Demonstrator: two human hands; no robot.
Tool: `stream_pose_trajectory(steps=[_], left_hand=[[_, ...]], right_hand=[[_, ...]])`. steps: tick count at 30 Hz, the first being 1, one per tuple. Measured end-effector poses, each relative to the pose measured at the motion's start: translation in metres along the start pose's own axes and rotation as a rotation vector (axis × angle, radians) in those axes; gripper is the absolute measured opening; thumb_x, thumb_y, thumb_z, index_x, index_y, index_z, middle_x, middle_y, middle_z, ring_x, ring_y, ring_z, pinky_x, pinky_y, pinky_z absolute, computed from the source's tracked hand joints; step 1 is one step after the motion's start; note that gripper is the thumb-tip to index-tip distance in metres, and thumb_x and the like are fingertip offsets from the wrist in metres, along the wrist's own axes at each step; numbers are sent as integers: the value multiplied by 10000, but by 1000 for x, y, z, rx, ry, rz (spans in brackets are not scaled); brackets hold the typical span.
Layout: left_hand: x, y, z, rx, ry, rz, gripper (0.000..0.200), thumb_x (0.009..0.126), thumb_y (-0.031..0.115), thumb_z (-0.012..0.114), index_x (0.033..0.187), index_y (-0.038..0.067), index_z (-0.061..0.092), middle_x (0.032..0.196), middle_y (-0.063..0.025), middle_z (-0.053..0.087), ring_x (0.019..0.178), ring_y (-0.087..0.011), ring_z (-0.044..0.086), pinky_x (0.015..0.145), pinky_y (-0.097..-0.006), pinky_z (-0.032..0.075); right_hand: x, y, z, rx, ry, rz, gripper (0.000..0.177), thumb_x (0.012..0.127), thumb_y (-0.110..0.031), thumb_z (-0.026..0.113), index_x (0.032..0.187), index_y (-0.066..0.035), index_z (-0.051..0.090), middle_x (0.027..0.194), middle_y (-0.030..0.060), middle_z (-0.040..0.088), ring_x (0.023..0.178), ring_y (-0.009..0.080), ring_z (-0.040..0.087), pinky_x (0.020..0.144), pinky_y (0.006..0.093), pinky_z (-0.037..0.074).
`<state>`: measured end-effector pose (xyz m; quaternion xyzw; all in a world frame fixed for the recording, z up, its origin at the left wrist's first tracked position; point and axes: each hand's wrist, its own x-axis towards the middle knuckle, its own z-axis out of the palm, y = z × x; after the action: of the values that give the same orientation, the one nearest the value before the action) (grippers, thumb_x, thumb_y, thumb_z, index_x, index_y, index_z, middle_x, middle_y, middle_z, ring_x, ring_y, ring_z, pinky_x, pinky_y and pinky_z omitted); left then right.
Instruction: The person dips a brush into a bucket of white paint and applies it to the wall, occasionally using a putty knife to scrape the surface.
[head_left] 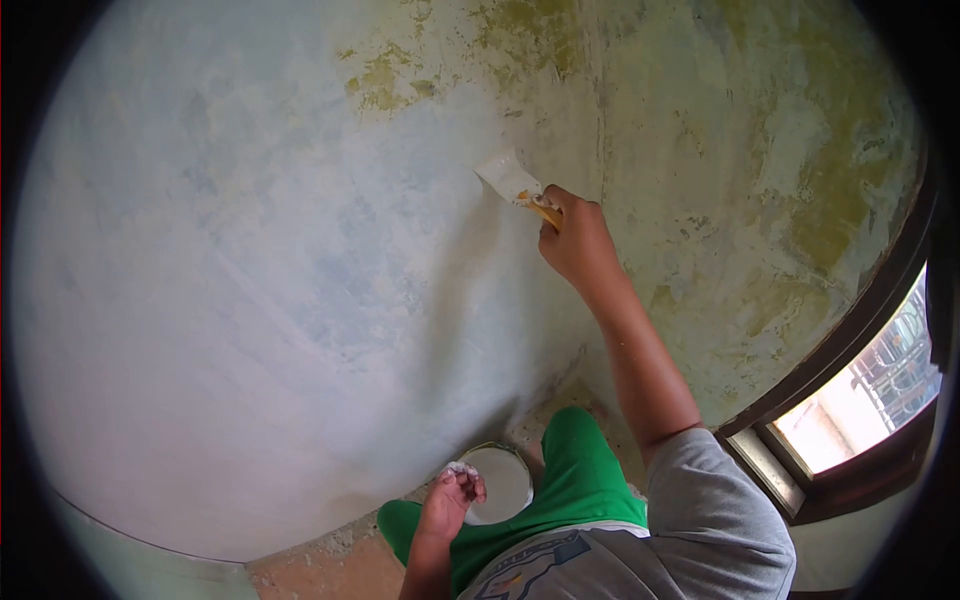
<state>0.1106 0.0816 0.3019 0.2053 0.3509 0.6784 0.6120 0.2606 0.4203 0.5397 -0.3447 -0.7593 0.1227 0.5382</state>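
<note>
My right hand [578,238] is closed round the wooden handle of a brush or scraper [508,177], whose broad whitish end meets the wall [330,230] near the corner. Below, my left hand [453,498] is raised over my lap, its fingers curled and smeared with white; whether they hold anything is too small to tell. Just beside that hand stands a round bucket [500,487] of white material, between my knees.
The adjoining wall [740,200] has patchy olive and pale areas. At the right is a dark-framed window [850,410] with a metal grille outside. Bare, white-spattered floor [330,568] shows along the wall's foot.
</note>
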Motion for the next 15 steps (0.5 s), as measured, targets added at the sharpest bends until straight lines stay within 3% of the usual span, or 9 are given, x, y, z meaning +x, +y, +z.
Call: stream_pose_trajectory(steps=[2, 4, 5, 7, 15], left_hand=[[1, 0, 3, 18, -20, 20, 347, 955, 362, 507, 1011, 29, 586, 885, -129, 612, 832, -251, 586, 768, -358, 463], [1, -1, 8, -3, -16, 28, 338, 952, 354, 511, 1009, 29, 587, 881, -129, 612, 830, -252, 587, 765, -359, 465], [0, -2, 10, -21, -7, 37, 329, 949, 346, 515, 1007, 30, 588, 877, -128, 612, 828, -252, 589, 761, -360, 466], [-1, -8, 8, -22, 1, 18, 317, 943, 337, 525, 1003, 32, 591, 874, -127, 612, 826, -252, 589, 758, -361, 467], [-4, -7, -5, -22, 58, 38, 265, 938, 296, 549, 983, 42, 608, 857, -122, 604, 817, -257, 585, 753, -366, 460]], right_hand=[[-2, -5, -20, -6, -73, 73, 191, 836, 17, 645, 1027, 14, 634, 778, 226, 657, 690, 353, 659, 638, 385, 499], [-1, -9, -37, 139, -50, 175, 194, 846, -23, 640, 1036, 19, 644, 775, 252, 647, 728, 442, 641, 636, 429, 499], [0, -8, -42, 141, -50, 173, 194, 846, -23, 640, 1036, 19, 644, 775, 252, 647, 728, 442, 641, 636, 429, 499], [10, -6, -48, 81, 151, 45, 200, 881, -42, 634, 1074, 9, 627, 738, 236, 636, 631, 411, 606, 609, 399, 484], [48, -15, -17, 305, 271, 47, 144, 908, -55, 617, 1038, 4, 634, 670, 215, 577, 533, 308, 497, 571, 341, 448]])
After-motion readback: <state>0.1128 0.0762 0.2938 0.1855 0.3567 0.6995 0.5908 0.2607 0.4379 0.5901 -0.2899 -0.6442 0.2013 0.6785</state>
